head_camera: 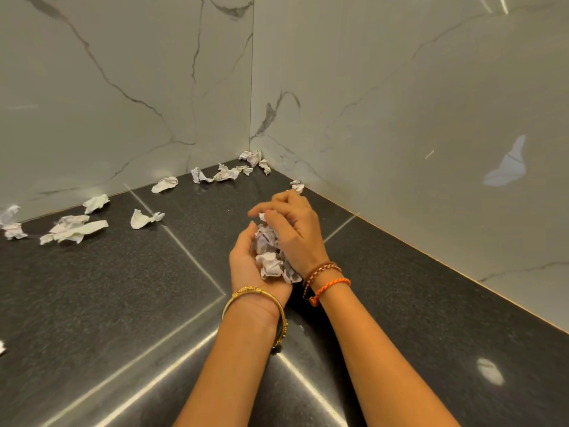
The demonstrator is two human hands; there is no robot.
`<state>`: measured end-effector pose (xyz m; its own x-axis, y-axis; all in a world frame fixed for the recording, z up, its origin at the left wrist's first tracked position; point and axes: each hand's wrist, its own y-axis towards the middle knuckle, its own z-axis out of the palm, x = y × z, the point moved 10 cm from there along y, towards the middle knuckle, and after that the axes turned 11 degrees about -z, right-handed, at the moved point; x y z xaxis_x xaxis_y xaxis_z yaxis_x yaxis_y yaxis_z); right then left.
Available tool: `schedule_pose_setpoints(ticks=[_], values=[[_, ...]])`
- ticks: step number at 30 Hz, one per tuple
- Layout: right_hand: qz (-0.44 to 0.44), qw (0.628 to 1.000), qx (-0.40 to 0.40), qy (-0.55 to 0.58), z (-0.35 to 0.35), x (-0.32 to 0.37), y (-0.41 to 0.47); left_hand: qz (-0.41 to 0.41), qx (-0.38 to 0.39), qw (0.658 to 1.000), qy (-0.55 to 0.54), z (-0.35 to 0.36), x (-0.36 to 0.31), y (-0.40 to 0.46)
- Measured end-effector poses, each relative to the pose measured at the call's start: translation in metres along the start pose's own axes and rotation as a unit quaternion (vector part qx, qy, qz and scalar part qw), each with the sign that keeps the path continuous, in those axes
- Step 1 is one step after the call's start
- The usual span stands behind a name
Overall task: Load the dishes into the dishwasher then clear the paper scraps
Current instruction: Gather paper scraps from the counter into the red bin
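Note:
My left hand (pixel 246 263) lies palm up over the black counter (pixel 123 303), cupped round a heap of crumpled paper scraps (pixel 271 257). My right hand (pixel 292 229) sits on top of that heap and pinches one small scrap (pixel 262 216) between thumb and fingertips. Several more white scraps lie loose on the counter: a cluster in the far corner (pixel 254 160), some along the back wall (pixel 165 184), and a group at the left (pixel 74 230). One scrap (pixel 297 186) lies just beyond my right hand by the right wall. No dishes or dishwasher are in view.
Marble-patterned walls (pixel 400 118) close the counter at the back and on the right, meeting in a corner. Pale seams run across the dark counter top. A bit of paper (pixel 1 346) shows at the far left edge.

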<state>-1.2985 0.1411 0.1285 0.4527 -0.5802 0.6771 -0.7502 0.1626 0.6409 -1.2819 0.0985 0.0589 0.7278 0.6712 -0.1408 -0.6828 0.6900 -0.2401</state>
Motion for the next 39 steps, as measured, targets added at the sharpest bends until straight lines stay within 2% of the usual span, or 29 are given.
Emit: schedule_pose_setpoints(ticks=[5,8,9,11,12,13,15,16,18,21,24,26,29,32,35,36,38,39], values=[[0.008,0.982,0.121,-0.143,0.014,-0.006,-0.004,0.013,-0.010,1.000,-0.003,0.001,-0.003,-0.003],[0.010,0.975,0.165,-0.147,0.023,-0.004,-0.007,0.026,-0.011,1.000,0.008,0.002,-0.006,-0.001],[-0.006,0.974,0.150,-0.168,0.022,-0.001,-0.006,0.038,-0.015,0.999,0.016,0.002,-0.008,0.000],[-0.024,0.983,0.063,-0.171,0.008,0.009,-0.002,0.068,-0.040,0.997,0.017,-0.003,-0.016,0.000],[0.005,0.995,-0.003,-0.102,-0.003,0.008,-0.001,0.077,-0.055,0.995,0.012,-0.006,-0.020,0.000],[0.057,0.996,-0.070,0.013,-0.012,0.000,-0.002,0.078,-0.064,0.995,0.008,-0.009,-0.023,-0.001],[0.148,0.950,-0.187,0.204,-0.022,-0.024,-0.008,0.064,-0.062,0.996,-0.009,-0.010,-0.024,-0.003],[0.183,0.929,-0.218,0.236,-0.026,-0.033,-0.011,0.057,-0.054,0.997,-0.025,-0.010,-0.024,-0.004],[0.231,0.913,-0.233,0.244,-0.029,-0.047,-0.018,0.053,-0.050,0.996,-0.049,-0.011,-0.027,-0.005],[0.266,0.925,-0.203,0.180,-0.028,-0.061,-0.023,0.056,-0.057,0.996,-0.050,-0.012,-0.031,-0.006],[0.225,0.965,-0.132,0.025,-0.028,-0.066,-0.013,0.053,-0.061,0.996,-0.044,-0.012,-0.036,-0.002],[0.201,0.975,-0.077,-0.048,-0.025,-0.067,-0.007,0.049,-0.051,0.997,-0.040,-0.009,-0.047,0.003],[0.184,0.974,0.024,-0.132,-0.021,-0.076,0.006,0.059,-0.080,0.995,-0.018,-0.015,-0.076,0.009],[0.181,0.945,0.111,-0.249,-0.007,-0.103,0.038,0.067,-0.033,0.997,-0.034,-0.012,-0.110,0.017],[0.196,0.916,0.101,-0.335,0.005,-0.122,0.071,0.065,-0.021,0.997,-0.040,-0.013,-0.123,0.026],[0.187,0.919,0.092,-0.334,0.009,-0.123,0.078,0.064,-0.022,0.997,-0.032,-0.014,-0.122,0.029],[0.150,0.949,0.065,-0.270,0.023,-0.116,0.083,0.057,-0.020,0.998,-0.017,-0.014,-0.122,0.035],[0.135,0.969,0.040,-0.204,0.029,-0.109,0.079,0.058,-0.019,0.998,-0.012,-0.013,-0.124,0.037]])
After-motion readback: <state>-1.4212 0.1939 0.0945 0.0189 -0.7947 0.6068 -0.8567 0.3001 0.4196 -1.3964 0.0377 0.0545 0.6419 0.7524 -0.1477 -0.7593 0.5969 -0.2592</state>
